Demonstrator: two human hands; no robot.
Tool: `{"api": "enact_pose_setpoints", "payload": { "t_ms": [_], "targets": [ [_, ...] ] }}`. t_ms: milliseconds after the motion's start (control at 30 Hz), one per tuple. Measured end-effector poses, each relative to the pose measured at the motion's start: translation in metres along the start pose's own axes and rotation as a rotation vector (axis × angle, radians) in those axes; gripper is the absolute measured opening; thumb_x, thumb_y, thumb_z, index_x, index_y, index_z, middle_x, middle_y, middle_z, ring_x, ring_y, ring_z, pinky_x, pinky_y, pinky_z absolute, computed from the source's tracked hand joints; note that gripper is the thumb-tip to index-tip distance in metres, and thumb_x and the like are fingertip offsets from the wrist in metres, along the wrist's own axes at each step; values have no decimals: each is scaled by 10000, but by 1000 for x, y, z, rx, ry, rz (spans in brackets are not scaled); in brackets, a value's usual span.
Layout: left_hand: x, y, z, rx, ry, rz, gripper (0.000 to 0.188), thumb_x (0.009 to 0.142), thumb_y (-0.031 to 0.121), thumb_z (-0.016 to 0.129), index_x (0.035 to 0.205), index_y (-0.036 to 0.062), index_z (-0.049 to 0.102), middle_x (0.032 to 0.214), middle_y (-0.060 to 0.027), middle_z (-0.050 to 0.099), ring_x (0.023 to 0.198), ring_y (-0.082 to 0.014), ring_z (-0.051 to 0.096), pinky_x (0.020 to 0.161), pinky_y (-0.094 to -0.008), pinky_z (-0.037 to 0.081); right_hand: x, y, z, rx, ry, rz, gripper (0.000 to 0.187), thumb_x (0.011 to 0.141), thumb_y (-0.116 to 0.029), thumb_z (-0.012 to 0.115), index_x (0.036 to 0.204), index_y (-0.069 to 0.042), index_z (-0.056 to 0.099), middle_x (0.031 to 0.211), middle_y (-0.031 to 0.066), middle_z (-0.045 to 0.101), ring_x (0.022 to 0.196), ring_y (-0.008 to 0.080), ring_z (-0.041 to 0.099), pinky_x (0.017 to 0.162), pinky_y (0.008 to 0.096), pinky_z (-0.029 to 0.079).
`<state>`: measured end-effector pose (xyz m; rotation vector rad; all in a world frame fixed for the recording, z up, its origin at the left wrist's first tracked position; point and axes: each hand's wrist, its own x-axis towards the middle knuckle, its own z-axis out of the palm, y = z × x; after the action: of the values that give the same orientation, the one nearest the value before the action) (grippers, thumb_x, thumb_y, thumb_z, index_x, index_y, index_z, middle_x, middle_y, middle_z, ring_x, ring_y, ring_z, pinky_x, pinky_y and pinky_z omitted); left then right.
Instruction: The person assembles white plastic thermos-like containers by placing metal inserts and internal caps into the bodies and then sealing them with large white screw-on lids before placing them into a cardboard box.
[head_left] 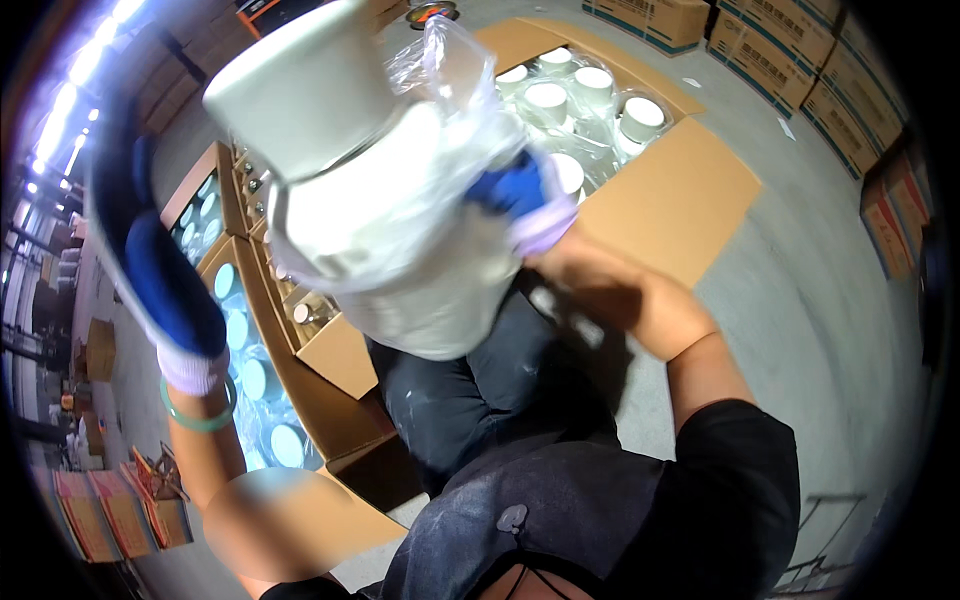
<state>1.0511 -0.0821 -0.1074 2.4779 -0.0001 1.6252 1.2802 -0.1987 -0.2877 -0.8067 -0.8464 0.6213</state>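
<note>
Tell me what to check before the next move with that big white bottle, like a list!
1. Right hand touching the bagged white bottle: ok, it is at the bottle's side.
2. Firm grip: cannot tell, that hand is blurred and its fingers are partly hidden.
3. Left hand helping hold: not ok, it is raised away from the bottle.
4. Cap on the bottle: ok, it sits on top.
5. Clear bag covering the cap: not ok, it is around the body and the cap sticks out.
6. Right-hand carton open: ok, its flap is folded out and white caps show inside.
</note>
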Motion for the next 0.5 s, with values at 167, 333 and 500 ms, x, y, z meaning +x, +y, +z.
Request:
{"api": "enact_pose_setpoints", "payload": {
  "t_ms": [167, 333, 500],
  "targets": [
    [-53, -13, 3, -37, -12, -200, 754, 1002, 547, 375, 1487, -29, 349, 1551, -220, 336, 1458, -331, 305, 1202, -475, 205, 24, -113, -107, 107, 398, 58, 222, 906, -139, 633, 1100, -35, 662, 989, 83, 707, 920, 192, 683, 852, 341, 558],
    [-121, -49, 2, 36, -264, -390, 656, 1028, 470, 382, 1461, -22, 390, 1558, -206, 326, 1463, -326, 289, 1192, -443, 200, 82, -130, -219, -196, 750, -249, 207, 868, -41, 547, 1041, -25, 659, 873, 99, 687, 760, 240, 647, 731, 348, 535],
    [-153, -65, 18, -31, -271, -502, 562, 1041, 375, 396, 1465, 7, 402, 1558, -202, 330, 1464, -330, 284, 1196, -449, 194, 141, -56, -313, -443, 780, -402, 219, 712, 32, 615, 921, -18, 661, 781, 38, 637, 643, 175, 595, 570, 319, 494]
  ]
}}
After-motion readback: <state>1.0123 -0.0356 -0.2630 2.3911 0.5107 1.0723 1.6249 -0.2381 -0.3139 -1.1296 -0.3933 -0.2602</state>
